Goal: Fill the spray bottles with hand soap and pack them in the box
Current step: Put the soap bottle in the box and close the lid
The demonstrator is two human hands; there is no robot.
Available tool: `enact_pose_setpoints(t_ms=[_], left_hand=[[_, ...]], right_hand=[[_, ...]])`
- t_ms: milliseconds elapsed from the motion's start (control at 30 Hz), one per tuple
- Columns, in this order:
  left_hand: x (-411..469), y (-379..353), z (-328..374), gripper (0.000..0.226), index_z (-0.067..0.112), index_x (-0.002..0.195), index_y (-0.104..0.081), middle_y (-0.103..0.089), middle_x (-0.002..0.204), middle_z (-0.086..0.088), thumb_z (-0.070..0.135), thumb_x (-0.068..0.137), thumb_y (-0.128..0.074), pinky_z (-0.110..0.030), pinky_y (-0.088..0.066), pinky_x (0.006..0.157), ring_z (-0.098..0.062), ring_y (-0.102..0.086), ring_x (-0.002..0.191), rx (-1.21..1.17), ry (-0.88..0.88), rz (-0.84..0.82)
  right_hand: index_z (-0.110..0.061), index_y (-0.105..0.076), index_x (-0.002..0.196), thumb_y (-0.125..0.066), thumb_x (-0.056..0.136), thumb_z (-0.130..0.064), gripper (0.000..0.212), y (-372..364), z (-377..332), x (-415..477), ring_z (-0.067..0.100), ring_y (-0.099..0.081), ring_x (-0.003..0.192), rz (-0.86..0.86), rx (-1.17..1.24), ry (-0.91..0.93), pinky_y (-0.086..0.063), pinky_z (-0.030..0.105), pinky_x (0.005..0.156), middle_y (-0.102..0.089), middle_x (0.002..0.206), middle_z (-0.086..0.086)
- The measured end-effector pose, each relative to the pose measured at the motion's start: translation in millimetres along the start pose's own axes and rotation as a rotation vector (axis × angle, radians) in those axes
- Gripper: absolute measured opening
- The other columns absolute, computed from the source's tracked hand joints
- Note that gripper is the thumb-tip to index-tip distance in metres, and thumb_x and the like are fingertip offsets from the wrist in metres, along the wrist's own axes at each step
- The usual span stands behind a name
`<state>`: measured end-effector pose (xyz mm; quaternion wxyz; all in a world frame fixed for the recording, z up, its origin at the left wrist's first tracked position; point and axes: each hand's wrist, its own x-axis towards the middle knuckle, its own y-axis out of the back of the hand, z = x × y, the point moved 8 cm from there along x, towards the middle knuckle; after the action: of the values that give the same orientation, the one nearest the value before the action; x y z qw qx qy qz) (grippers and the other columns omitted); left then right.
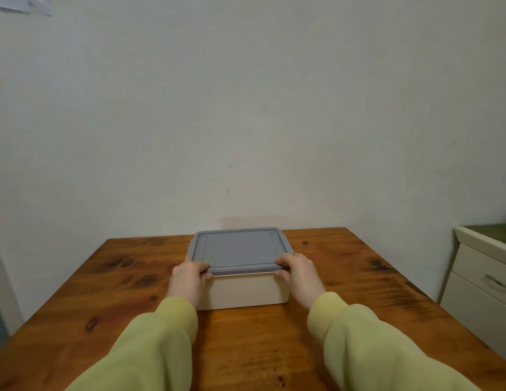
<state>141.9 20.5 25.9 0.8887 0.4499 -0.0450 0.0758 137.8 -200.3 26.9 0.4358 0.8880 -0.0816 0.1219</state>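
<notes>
Box (242, 292) at centre frame on desk (345, 277), grey lid (240, 249) seated on top. Left hand (188, 280) and right hand (298, 273) clamped on lid's 2 near corners. Best lifted evenly, box kept from sliding. No bottles visible.

1. Sitting on the wooden table (105, 283), near its far edge by the pale wall (246, 108): a white box (246, 290) under a grey lid (239, 246).
2. Gripping the lid's near left corner: the left hand (188, 277), fingers over the top edge, thumb beneath the rim.
3. Gripping the near right corner the same way: the right hand (298, 273).
4. Showing a thin bright gap along the front between lid and box.
5. Reaching in from below: two yellow-green sleeves (150, 342).
6. Standing at the right, beside the table: a cream drawer cabinet (483, 280).
</notes>
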Motion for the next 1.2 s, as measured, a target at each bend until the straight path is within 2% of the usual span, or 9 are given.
enact_pose_setpoints(t_ms=[933,1067,1200], left_hand=[[80.4,-14.5,8.0,0.029,0.008,0.119,-0.059,-0.053,0.121,-0.015,0.016,0.092,-0.049,-0.035,-0.039,0.101,-0.03,-0.05,0.113,0.033,-0.045,0.039],[94.0,-16.8,9.3,0.028,0.007,0.116,-0.06,-0.051,0.122,-0.016,0.017,0.093,-0.047,-0.034,-0.039,0.1,-0.031,-0.049,0.114,0.053,-0.05,0.035],[109.6,-18.7,7.8,0.027,0.007,0.115,-0.061,-0.051,0.123,-0.017,0.015,0.093,-0.048,-0.035,-0.039,0.101,-0.033,-0.048,0.116,0.062,-0.056,0.036]], right_hand=[[-0.011,-0.059,0.115,-0.054,0.092,-0.017,0.024,-18.6,16.1,82.0,0.024,-0.051,0.109,0.012,-0.01,-0.006,-0.042,0.03,0.096,-0.052,0.118,0.01],[-0.011,-0.058,0.116,-0.052,0.093,-0.016,0.024,-21.3,16.9,95.1,0.021,-0.05,0.107,0.022,-0.016,0.009,-0.039,0.025,0.092,-0.052,0.117,0.009],[-0.011,-0.058,0.117,-0.052,0.094,-0.017,0.024,-25.7,18.3,107.8,0.022,-0.052,0.107,0.024,-0.017,0.006,-0.042,0.027,0.094,-0.052,0.118,0.009]])
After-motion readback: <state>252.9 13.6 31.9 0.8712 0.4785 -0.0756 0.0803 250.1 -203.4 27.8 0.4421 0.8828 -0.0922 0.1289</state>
